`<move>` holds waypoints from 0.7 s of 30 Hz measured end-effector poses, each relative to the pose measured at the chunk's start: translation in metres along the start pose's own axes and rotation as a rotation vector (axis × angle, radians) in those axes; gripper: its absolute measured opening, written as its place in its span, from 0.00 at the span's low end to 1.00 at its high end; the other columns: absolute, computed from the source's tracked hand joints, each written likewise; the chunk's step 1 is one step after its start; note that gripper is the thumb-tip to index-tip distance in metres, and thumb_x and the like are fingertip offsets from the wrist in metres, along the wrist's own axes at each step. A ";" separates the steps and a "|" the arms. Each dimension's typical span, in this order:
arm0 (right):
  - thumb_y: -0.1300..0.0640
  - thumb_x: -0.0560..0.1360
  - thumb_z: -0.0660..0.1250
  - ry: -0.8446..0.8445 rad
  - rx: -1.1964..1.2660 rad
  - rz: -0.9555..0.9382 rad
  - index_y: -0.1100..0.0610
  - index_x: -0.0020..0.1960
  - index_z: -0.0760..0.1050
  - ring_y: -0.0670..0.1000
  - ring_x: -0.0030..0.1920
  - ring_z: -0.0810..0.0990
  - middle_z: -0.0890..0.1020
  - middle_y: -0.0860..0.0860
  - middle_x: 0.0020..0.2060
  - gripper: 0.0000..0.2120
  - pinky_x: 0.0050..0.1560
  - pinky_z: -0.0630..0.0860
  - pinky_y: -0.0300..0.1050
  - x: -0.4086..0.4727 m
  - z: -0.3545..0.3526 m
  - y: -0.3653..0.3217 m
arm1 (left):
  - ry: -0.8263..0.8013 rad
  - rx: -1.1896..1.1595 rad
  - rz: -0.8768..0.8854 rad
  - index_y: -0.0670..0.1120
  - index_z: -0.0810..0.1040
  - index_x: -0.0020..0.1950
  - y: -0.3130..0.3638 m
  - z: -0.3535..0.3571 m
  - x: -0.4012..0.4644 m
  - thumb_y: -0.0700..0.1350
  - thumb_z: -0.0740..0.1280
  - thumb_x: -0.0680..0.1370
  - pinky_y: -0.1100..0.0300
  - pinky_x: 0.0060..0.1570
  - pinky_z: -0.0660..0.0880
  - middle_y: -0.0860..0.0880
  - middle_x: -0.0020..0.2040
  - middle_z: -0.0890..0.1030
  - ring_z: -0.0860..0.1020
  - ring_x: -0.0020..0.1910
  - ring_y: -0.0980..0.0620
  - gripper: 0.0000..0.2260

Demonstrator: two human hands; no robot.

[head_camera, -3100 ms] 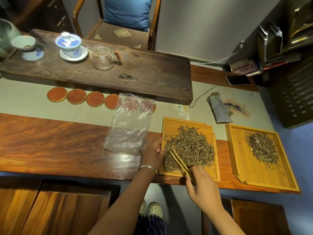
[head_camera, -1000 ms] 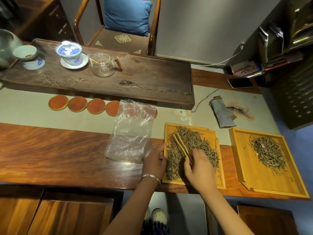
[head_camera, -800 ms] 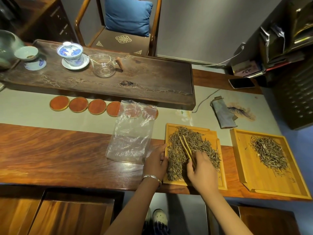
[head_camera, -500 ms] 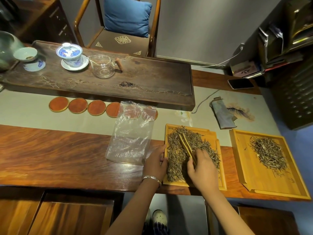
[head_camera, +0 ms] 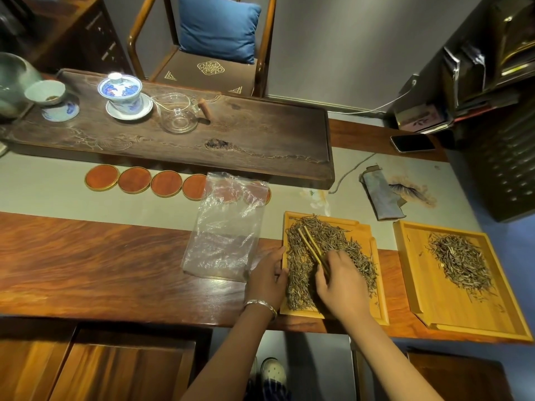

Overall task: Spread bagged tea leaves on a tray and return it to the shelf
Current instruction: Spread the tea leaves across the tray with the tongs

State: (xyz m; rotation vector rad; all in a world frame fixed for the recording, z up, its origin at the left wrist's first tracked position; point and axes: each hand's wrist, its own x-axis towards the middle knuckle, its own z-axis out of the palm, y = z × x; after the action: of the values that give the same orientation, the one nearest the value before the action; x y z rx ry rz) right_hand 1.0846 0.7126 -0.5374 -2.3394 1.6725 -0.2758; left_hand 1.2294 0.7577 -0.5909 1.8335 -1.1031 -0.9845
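A bamboo tray (head_camera: 375, 273) lies at the table's front edge, covered with dry tea leaves (head_camera: 341, 241). My right hand (head_camera: 343, 285) holds wooden tongs (head_camera: 311, 244) whose tips rest in the leaves at the tray's far left. My left hand (head_camera: 267, 277) presses against the tray's left rim. An empty clear plastic bag (head_camera: 228, 227) lies flat just left of the tray. A second bamboo tray (head_camera: 451, 302) with a smaller heap of leaves (head_camera: 460, 261) sits to the right.
A dark wooden tea board (head_camera: 260, 137) at the back carries a lidded blue-white cup (head_camera: 123, 92), a glass pitcher (head_camera: 178, 114) and a small bowl (head_camera: 45, 92). Red coasters (head_camera: 133, 179) line its front. A phone (head_camera: 412, 143), a folded cloth (head_camera: 380, 192) and a shelf unit (head_camera: 492, 111) stand right.
My right hand has swept the tongs from the tray's near side up through the leaves toward its far left, spreading them. The left hand stays on the tray's rim.
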 end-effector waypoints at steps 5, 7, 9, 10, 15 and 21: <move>0.57 0.76 0.64 0.015 0.015 0.000 0.59 0.50 0.73 0.52 0.41 0.77 0.75 0.52 0.44 0.06 0.31 0.72 0.41 -0.005 -0.002 0.002 | 0.012 -0.018 0.014 0.57 0.74 0.63 0.000 0.001 0.000 0.37 0.64 0.73 0.56 0.54 0.77 0.79 0.43 0.72 0.77 0.42 0.71 0.22; 0.58 0.75 0.65 0.020 0.020 -0.026 0.58 0.48 0.73 0.51 0.39 0.76 0.75 0.51 0.42 0.04 0.30 0.71 0.39 -0.011 -0.002 0.004 | 0.014 -0.023 0.020 0.58 0.74 0.63 0.000 0.001 0.000 0.37 0.64 0.73 0.57 0.53 0.77 0.77 0.43 0.72 0.76 0.42 0.74 0.22; 0.58 0.74 0.65 -0.016 0.004 -0.061 0.58 0.47 0.73 0.51 0.39 0.77 0.75 0.51 0.42 0.04 0.31 0.70 0.39 -0.017 0.000 0.005 | 0.016 -0.028 0.024 0.58 0.74 0.63 0.001 0.000 0.000 0.37 0.64 0.73 0.58 0.52 0.77 0.75 0.46 0.72 0.75 0.43 0.75 0.22; 0.58 0.75 0.65 -0.037 0.000 -0.067 0.58 0.48 0.74 0.52 0.40 0.77 0.76 0.52 0.42 0.05 0.32 0.70 0.40 -0.018 0.000 0.006 | 0.017 -0.030 0.026 0.58 0.74 0.63 0.001 0.001 0.000 0.37 0.64 0.73 0.60 0.52 0.76 0.74 0.47 0.72 0.74 0.43 0.76 0.22; 0.60 0.74 0.66 0.019 0.069 -0.026 0.58 0.47 0.72 0.50 0.38 0.75 0.74 0.50 0.41 0.04 0.31 0.68 0.39 -0.033 -0.007 0.019 | 0.024 0.003 0.008 0.57 0.73 0.64 -0.001 0.001 0.000 0.38 0.65 0.74 0.63 0.52 0.72 0.63 0.52 0.77 0.74 0.40 0.74 0.22; 0.61 0.73 0.68 0.092 0.051 0.190 0.60 0.48 0.72 0.55 0.37 0.76 0.74 0.53 0.40 0.06 0.29 0.75 0.50 -0.067 -0.023 0.061 | 0.022 0.044 0.021 0.52 0.73 0.66 -0.003 0.002 0.002 0.39 0.65 0.75 0.53 0.59 0.73 0.52 0.61 0.79 0.80 0.46 0.55 0.20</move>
State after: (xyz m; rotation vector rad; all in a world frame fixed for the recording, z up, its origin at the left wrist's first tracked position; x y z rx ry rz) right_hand 1.0009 0.7548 -0.5347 -2.1420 1.8919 -0.3894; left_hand 1.2286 0.7564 -0.5945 1.8597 -1.1370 -0.9320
